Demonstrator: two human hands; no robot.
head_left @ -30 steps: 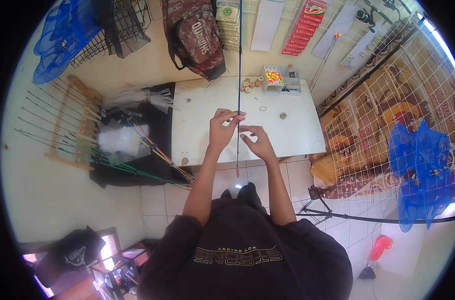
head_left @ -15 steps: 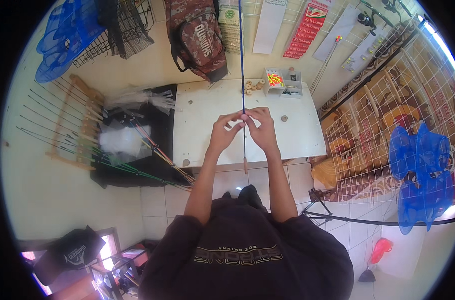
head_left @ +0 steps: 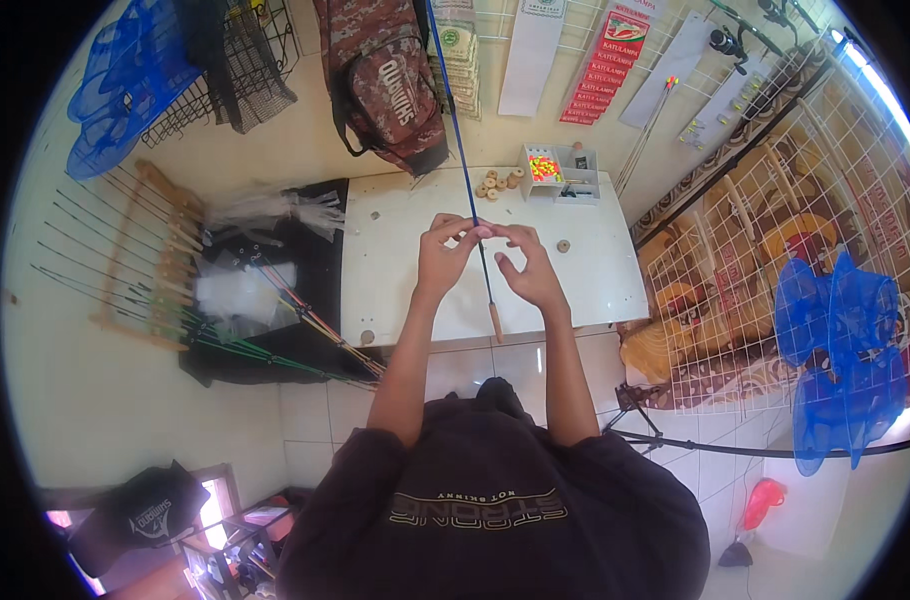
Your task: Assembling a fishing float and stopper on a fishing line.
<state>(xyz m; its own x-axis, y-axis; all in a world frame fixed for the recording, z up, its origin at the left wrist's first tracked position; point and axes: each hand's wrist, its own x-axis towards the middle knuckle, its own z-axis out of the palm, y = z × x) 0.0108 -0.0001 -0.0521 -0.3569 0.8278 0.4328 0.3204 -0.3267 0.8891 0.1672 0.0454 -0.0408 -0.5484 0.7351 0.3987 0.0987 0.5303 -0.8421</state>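
My left hand (head_left: 443, 252) and right hand (head_left: 528, 268) met at frame center above the white counter (head_left: 595, 275), fingers seemingly pinched shut on the thin blue rod (head_left: 457, 115).

**Hidden, cut off, too small to tell**

Blue rod (head_left: 462, 130): top end cut off at the upper edge; a short stretch covered between the fingers of left hand (head_left: 445, 255) and right hand (head_left: 525, 268). Anything small pinched there on the rod: too small to tell. Compartment box (head_left: 560, 172): contents only coloured specks. Round wooden rings (head_left: 499, 183): count unclear. Camouflage bag (head_left: 380, 75): top out of frame. Blue nets (head_left: 840, 350): blurred, bent at the rim. Legs under dark shirt (head_left: 495, 510): hidden.
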